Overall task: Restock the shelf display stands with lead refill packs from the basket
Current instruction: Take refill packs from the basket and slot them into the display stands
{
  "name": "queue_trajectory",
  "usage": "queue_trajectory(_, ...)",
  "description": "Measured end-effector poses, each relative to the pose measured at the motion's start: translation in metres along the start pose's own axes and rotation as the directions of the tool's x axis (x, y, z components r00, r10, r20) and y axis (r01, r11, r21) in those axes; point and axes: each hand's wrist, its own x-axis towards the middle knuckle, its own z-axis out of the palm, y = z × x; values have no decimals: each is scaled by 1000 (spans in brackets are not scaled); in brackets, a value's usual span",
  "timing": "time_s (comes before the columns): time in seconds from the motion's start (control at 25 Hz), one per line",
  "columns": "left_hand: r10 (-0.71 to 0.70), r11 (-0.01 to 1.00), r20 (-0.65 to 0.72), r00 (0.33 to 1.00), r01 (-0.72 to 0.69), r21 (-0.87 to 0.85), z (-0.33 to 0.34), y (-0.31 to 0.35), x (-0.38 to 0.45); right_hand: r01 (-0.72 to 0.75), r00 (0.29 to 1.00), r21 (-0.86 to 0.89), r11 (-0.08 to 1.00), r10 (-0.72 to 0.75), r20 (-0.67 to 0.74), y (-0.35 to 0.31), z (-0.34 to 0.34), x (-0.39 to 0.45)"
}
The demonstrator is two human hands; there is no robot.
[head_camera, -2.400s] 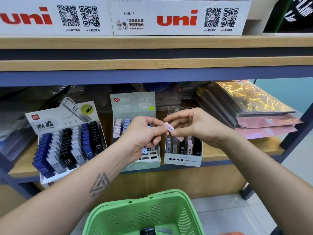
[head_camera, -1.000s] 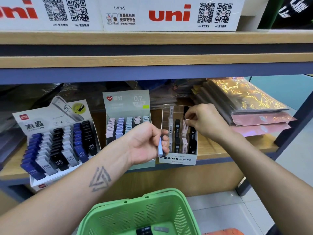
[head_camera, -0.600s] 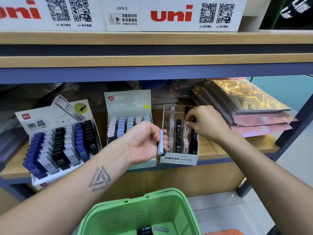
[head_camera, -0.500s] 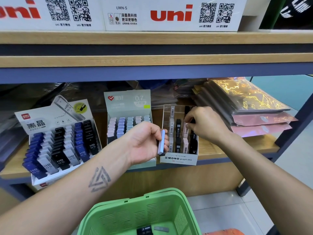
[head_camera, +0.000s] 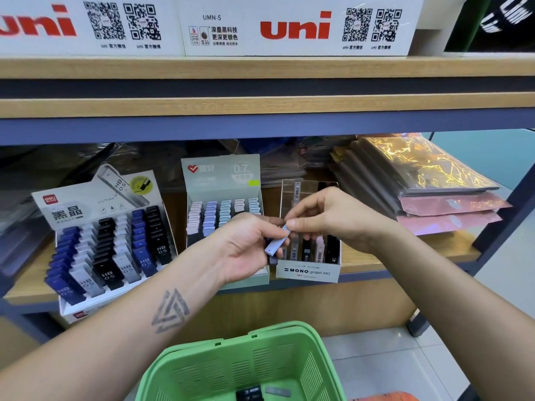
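My left hand point(head_camera: 246, 250) holds a light blue lead refill pack point(head_camera: 276, 243) and a darker pack beneath it, in front of the shelf. My right hand point(head_camera: 333, 218) pinches the top end of the light blue pack with thumb and forefinger. Right behind both hands stands the white MONO graph MG stand point(head_camera: 308, 272) with several upright packs. The pale green 0.7 stand point(head_camera: 223, 180) is to its left, and the Deli HB 0.5 stand point(head_camera: 95, 241) is further left. The green basket point(head_camera: 240, 369) sits below, with a couple of packs point(head_camera: 260, 393) lying in its bottom.
Stacked glossy folders point(head_camera: 419, 180) lie on the shelf's right part. White uni boxes point(head_camera: 295, 27) stand on the upper shelf. A dark blue shelf post point(head_camera: 503, 209) rises at right. Tiled floor point(head_camera: 390, 366) shows beside the basket.
My right hand left the MONO stand, came back toward my left hand and took hold of the top of the light blue pack. My left hand stayed in place.
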Motion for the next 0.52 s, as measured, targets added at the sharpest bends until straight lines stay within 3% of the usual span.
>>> queue_trajectory(0.16, -63, 997, -17, 998, 63, -33, -8, 2, -5, 14, 995, 126, 992, -1, -102, -1, -4, 2)
queue_trajectory(0.32, -64, 998, -19, 998, 64, 0, -13, 3, -13, 11, 995, 199, 980, 9, -98, 1, -7, 0)
queue_trajectory(0.52, 149, 985, -148, 978, -133, 110, -14, 10, -15, 82, 996, -10, 997, -82, -37, -5, -7, -1)
